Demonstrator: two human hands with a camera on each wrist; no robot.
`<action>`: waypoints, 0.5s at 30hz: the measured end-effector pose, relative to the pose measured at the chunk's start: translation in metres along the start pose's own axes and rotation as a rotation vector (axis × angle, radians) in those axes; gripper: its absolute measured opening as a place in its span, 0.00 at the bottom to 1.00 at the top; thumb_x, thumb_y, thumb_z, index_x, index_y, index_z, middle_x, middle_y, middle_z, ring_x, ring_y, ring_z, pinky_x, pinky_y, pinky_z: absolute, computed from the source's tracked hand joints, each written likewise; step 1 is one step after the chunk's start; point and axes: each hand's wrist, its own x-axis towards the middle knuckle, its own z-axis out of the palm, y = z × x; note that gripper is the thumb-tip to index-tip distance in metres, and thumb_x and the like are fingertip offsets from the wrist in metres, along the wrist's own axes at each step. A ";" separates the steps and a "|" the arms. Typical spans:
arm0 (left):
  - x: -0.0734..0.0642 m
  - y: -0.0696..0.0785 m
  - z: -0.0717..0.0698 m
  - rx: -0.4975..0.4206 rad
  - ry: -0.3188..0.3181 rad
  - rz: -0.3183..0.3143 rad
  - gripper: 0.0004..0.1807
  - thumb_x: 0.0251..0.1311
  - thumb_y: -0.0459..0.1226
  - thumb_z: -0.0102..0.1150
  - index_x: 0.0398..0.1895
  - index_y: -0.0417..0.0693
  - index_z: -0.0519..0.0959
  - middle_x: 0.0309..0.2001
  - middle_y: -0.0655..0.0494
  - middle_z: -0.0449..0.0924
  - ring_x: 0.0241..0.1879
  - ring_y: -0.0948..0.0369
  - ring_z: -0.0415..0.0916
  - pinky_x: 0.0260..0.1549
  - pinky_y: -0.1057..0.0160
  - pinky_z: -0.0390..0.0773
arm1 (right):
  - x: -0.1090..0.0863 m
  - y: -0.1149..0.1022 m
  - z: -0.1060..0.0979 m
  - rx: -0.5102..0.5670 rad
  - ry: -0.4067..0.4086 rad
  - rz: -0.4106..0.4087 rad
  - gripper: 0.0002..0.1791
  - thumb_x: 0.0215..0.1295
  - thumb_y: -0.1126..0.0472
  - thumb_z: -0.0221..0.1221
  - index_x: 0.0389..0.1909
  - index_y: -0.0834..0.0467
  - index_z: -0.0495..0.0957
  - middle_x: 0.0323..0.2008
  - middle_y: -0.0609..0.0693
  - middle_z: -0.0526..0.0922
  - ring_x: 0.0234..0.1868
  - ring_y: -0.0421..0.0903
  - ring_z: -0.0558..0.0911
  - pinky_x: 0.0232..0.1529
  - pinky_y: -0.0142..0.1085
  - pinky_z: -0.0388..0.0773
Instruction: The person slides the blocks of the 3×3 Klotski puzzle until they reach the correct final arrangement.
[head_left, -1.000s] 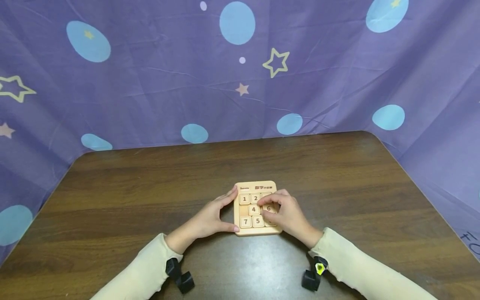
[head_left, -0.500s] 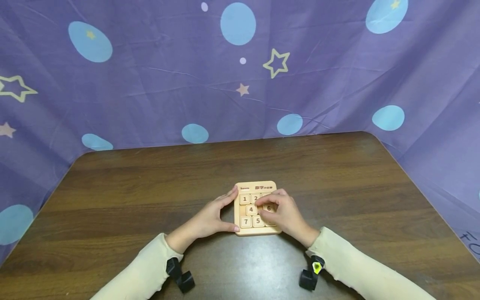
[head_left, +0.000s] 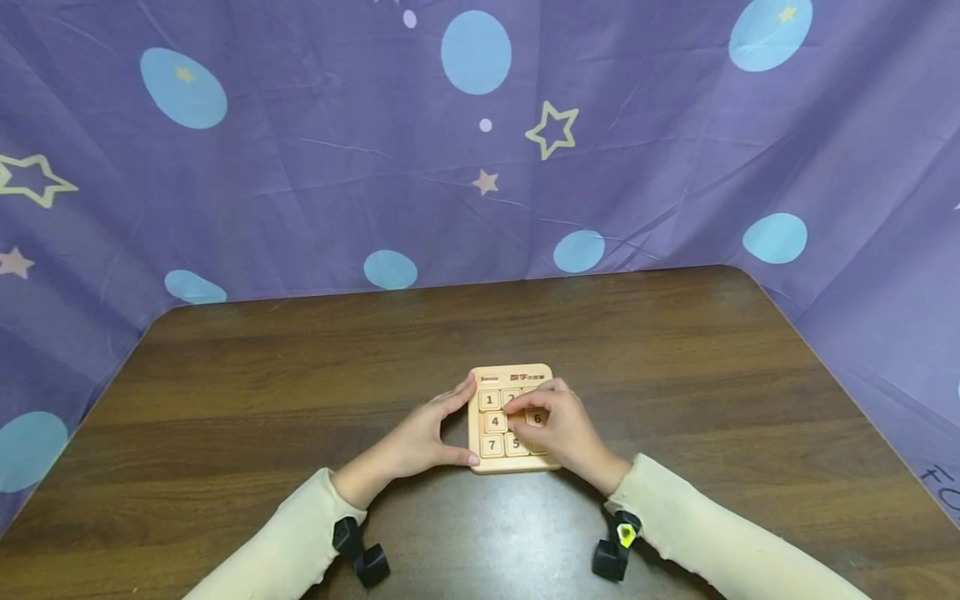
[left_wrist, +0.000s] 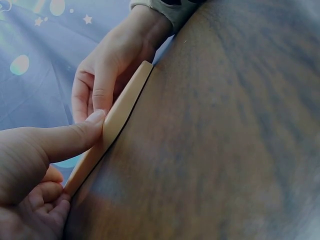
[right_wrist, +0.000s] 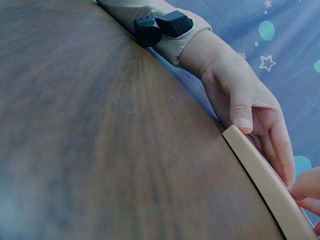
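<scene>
A pale wooden sliding number puzzle lies flat on the table, with numbered tiles in its frame. My left hand grips its left edge, thumb at the near corner and fingers at the far one; in the left wrist view the thumb presses the rim. At the right edge of the 4 tile in the middle row, the thumb and index fingertip of my right hand hold the tile. A gap lies between the 4 and the 6 tile. My right hand covers part of the right-hand column.
The puzzle rests on a dark brown wooden table. Behind it hangs a purple cloth with stars and blue dots. Black wrist devices sit at both cuffs.
My right hand has moved left, and the 4 tile has slid left with it, widening the gap before the 6 tile. My left hand stays in place on the puzzle.
</scene>
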 end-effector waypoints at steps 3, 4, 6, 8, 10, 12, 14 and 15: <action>0.000 0.000 0.000 0.003 -0.002 0.001 0.54 0.42 0.41 0.74 0.72 0.41 0.53 0.74 0.52 0.45 0.72 0.51 0.44 0.68 0.47 0.49 | 0.001 -0.001 0.001 -0.001 0.005 -0.011 0.11 0.42 0.66 0.70 0.30 0.52 0.87 0.29 0.44 0.79 0.36 0.40 0.70 0.36 0.33 0.68; 0.000 0.000 0.000 0.004 -0.002 -0.001 0.54 0.42 0.41 0.75 0.72 0.41 0.52 0.74 0.53 0.45 0.72 0.51 0.44 0.68 0.48 0.49 | 0.001 -0.002 0.002 -0.002 0.006 -0.013 0.11 0.42 0.66 0.70 0.30 0.52 0.87 0.29 0.44 0.79 0.36 0.41 0.69 0.37 0.33 0.67; 0.000 0.000 -0.001 0.005 -0.003 0.001 0.55 0.42 0.41 0.74 0.72 0.41 0.52 0.74 0.53 0.45 0.72 0.51 0.44 0.68 0.48 0.48 | 0.001 -0.002 0.003 -0.011 0.008 -0.016 0.11 0.42 0.66 0.70 0.30 0.51 0.87 0.29 0.44 0.79 0.37 0.40 0.69 0.37 0.34 0.66; -0.001 0.000 -0.001 0.007 -0.002 0.006 0.54 0.42 0.42 0.74 0.72 0.41 0.53 0.74 0.52 0.45 0.72 0.51 0.44 0.68 0.47 0.49 | 0.001 -0.002 0.004 -0.020 0.011 -0.014 0.11 0.42 0.66 0.71 0.30 0.50 0.87 0.28 0.43 0.79 0.37 0.40 0.69 0.38 0.35 0.64; -0.001 0.000 -0.001 0.010 -0.004 0.006 0.54 0.43 0.42 0.74 0.72 0.41 0.53 0.74 0.53 0.45 0.72 0.50 0.44 0.68 0.47 0.49 | 0.001 -0.002 0.005 -0.029 0.014 -0.009 0.11 0.42 0.65 0.71 0.29 0.49 0.87 0.28 0.43 0.79 0.37 0.40 0.68 0.39 0.36 0.63; -0.001 0.000 0.000 0.010 -0.006 0.004 0.54 0.43 0.42 0.74 0.72 0.41 0.52 0.74 0.53 0.45 0.72 0.51 0.44 0.68 0.47 0.49 | 0.001 -0.002 0.006 -0.033 0.015 -0.006 0.11 0.42 0.65 0.71 0.29 0.49 0.87 0.27 0.42 0.79 0.36 0.40 0.68 0.39 0.36 0.62; -0.001 -0.001 0.000 0.011 -0.008 0.000 0.54 0.43 0.42 0.74 0.72 0.41 0.52 0.74 0.53 0.45 0.72 0.51 0.44 0.68 0.47 0.49 | 0.001 -0.002 0.006 -0.037 0.013 -0.009 0.11 0.43 0.65 0.71 0.29 0.49 0.87 0.26 0.42 0.79 0.36 0.40 0.68 0.40 0.37 0.61; -0.001 -0.001 0.000 0.012 -0.007 -0.002 0.54 0.43 0.42 0.74 0.72 0.42 0.52 0.74 0.53 0.45 0.72 0.51 0.44 0.68 0.48 0.49 | 0.002 -0.002 0.006 -0.041 0.009 -0.015 0.10 0.43 0.64 0.71 0.29 0.49 0.87 0.26 0.42 0.79 0.36 0.40 0.68 0.40 0.37 0.61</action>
